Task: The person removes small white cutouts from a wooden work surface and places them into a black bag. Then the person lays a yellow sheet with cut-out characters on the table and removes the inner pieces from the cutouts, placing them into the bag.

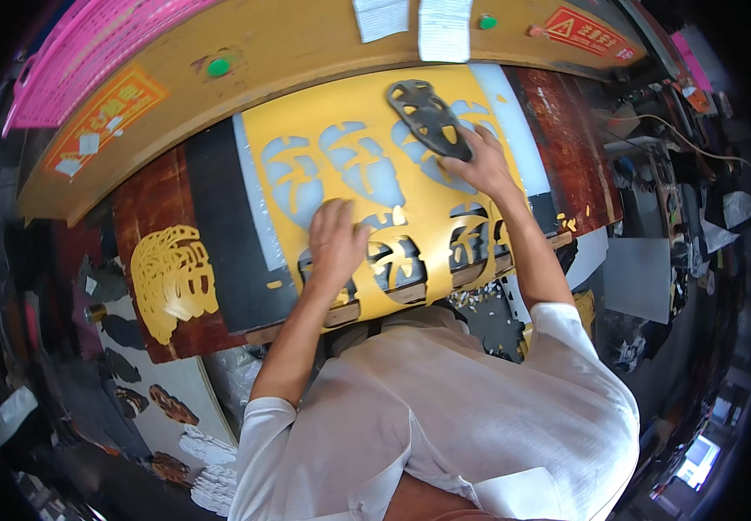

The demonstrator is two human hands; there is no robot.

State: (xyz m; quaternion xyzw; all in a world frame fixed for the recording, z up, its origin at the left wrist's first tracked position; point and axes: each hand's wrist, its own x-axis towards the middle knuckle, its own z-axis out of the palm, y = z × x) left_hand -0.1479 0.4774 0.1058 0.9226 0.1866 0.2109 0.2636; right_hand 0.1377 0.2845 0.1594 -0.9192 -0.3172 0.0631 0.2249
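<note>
A: Left hand [337, 236]?
B: Palm down, fingers together, flat on the yellow sheet [353, 117].
A: Right hand [477, 161]?
B: Reaches forward, fingers clamped on the dark cutting die [428, 117]. The die lies on the sheet's far edge, long axis running from far-left to near-right.

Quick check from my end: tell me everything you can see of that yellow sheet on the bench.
The yellow sheet lies flat on the bench over a white board. Thin, matte, perhaps foam or leather. Leaf-shaped cut-outs run in rows across it; the upper ones show white beneath, the lower ones dark. Its near edge hangs over the bench front. The left hand presses flat on it; the right hand holds a dark cutting die on its top right.
</note>
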